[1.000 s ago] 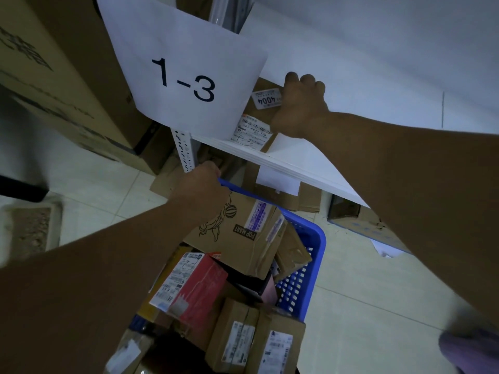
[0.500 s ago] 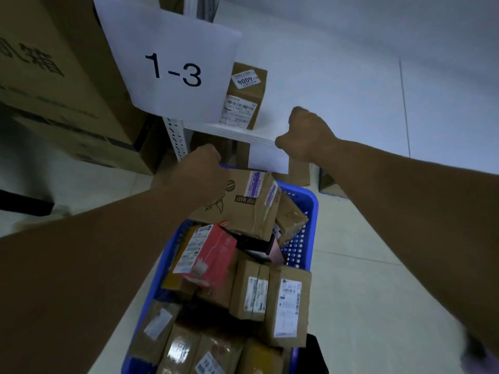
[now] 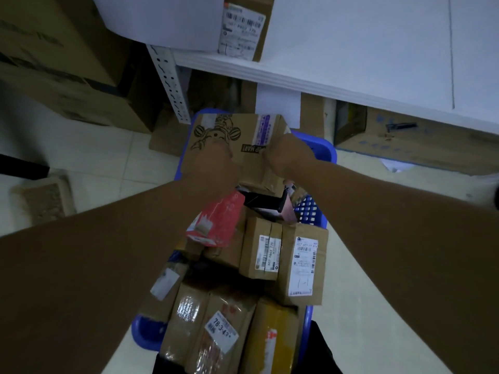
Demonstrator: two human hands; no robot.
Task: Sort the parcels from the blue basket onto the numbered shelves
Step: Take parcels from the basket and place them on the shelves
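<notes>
Fingers (image 3: 270, 157) of the right hand (image 3: 286, 155) curl on the box (image 3: 232, 136) edge, mid-frame. Left hand (image 3: 213, 168) touches the box too; blur hides how its fingers lie.

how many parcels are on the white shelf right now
1. A brown labelled box stands at the left end of the white shelf, right beside the paper sign. The shelf runs out of frame at the top and right, so more may sit unseen.
</notes>
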